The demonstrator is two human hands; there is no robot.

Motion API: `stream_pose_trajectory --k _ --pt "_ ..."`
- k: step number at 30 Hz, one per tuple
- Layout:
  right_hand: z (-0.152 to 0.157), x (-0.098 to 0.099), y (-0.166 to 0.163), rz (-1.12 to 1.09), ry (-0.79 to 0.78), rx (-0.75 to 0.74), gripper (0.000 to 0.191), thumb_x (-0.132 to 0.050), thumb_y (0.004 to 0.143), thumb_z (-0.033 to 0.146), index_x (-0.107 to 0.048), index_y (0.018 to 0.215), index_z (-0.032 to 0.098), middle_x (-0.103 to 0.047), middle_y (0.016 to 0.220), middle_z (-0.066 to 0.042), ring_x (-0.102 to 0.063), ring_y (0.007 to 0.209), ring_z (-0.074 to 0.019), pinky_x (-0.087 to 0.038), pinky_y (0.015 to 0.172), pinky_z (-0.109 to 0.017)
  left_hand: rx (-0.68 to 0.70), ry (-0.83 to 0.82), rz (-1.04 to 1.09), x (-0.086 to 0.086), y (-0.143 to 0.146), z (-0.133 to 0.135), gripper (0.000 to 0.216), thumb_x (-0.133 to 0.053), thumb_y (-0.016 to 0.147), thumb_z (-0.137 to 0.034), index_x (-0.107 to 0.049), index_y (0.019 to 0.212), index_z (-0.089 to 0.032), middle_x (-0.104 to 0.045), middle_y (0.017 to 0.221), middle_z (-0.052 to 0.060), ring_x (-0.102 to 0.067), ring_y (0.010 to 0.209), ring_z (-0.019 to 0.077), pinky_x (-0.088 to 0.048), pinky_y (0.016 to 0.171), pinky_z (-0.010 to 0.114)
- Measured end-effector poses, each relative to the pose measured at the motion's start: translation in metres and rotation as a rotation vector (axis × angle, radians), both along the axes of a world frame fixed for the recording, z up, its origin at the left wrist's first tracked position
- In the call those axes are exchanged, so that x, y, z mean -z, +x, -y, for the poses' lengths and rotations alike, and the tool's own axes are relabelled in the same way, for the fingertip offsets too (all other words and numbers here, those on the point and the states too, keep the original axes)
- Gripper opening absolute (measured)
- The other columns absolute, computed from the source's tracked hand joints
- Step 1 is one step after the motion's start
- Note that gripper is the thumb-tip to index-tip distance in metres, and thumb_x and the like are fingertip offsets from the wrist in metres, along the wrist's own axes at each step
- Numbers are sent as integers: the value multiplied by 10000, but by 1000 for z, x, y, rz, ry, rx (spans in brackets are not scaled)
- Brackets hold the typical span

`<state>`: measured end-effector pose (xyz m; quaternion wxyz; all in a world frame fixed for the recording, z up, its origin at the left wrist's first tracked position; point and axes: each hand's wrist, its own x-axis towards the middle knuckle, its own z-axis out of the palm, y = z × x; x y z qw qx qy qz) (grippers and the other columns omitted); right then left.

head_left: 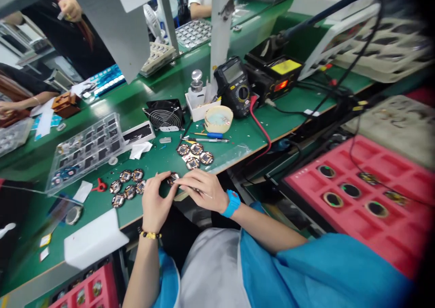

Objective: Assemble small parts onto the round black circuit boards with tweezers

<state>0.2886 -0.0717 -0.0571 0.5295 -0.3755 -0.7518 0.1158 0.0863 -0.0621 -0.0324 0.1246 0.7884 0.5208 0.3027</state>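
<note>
My left hand and my right hand meet at the near edge of the green bench. Both pinch one small round circuit board between their fingertips. My right wrist wears a blue watch, my left a beaded bracelet. A cluster of several similar round boards lies just left of my left hand. Another cluster lies just beyond my right hand.
A clear parts tray, small fan, multimeter, solder station and round dish stand further back. A red compartment tray sits at right, a white block at left. Other people work across the bench.
</note>
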Motion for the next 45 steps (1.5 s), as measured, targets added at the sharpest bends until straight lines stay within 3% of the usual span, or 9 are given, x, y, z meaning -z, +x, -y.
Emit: stream_pose_trajectory --k 7,10,14,20,26,30,36,40,45 --pt "24 7 91 271 -26 287 343 -569 1022 144 -639 1348 221 -768 1272 -69 -714 1186 -236 -526 1141 -484 -21 38 -21 -1 6 1 242 -689 976 -396 -701 1150 -229 -763 1201 73 -668 1179 279 -489 1108 489" --pt "32 17 109 360 4 281 333 -606 993 127 -648 1314 208 -758 1290 -85 -697 1200 -254 -554 1096 -496 -22 44 -39 -1 7 2 243 -686 978 -396 -696 1152 -225 -762 1200 75 -665 1180 279 -492 1096 480" --pt "36 20 101 316 31 315 290 -634 975 134 -672 1249 221 -785 1175 -79 -708 1106 -253 -584 998 -480 -25 58 -59 -1 8 2 234 -687 980 -385 -692 1149 -223 -758 1204 76 -662 1184 278 -486 1097 475" --pt "25 15 75 275 -3 253 236 -627 1008 214 -671 1240 219 -765 1242 -83 -689 1211 -250 -474 1173 -538 -26 65 -69 -1 8 3 231 -688 978 -372 -687 1159 -227 -749 1219 81 -655 1206 279 -477 1108 477" --pt "24 16 67 246 39 177 197 -665 981 200 -703 1174 218 -779 1100 -76 -703 1045 -227 -567 915 -412 -25 81 -79 -1 8 3 244 -685 975 -380 -688 1168 -232 -750 1210 87 -652 1209 291 -481 1098 485" --pt "20 16 79 285 42 237 159 -657 986 219 -720 1132 224 -774 993 -63 -708 966 -221 -550 920 -430 -30 78 -82 -2 8 3 240 -683 973 -388 -690 1155 -232 -751 1207 91 -658 1195 297 -489 1081 490" --pt "16 23 123 260 6 397 248 -617 1001 172 -678 1236 227 -780 1233 -70 -710 1178 -236 -459 1174 -509 -33 86 -93 -2 10 4 236 -688 973 -378 -687 1154 -227 -751 1206 90 -656 1202 292 -485 1088 480" --pt "21 29 133 303 4 396 235 -629 998 187 -693 1219 234 -758 1302 -76 -693 1232 -246 -519 1062 -462 -46 86 -102 -1 11 4 231 -679 978 -378 -687 1154 -227 -748 1205 92 -656 1206 291 -484 1088 478" --pt "22 27 125 297 9 459 165 -659 980 200 -725 1125 239 -807 1130 -48 -712 1079 -237 -502 914 -409 -46 88 -100 -1 12 4 229 -672 978 -382 -686 1148 -229 -749 1201 92 -659 1205 294 -484 1089 484"
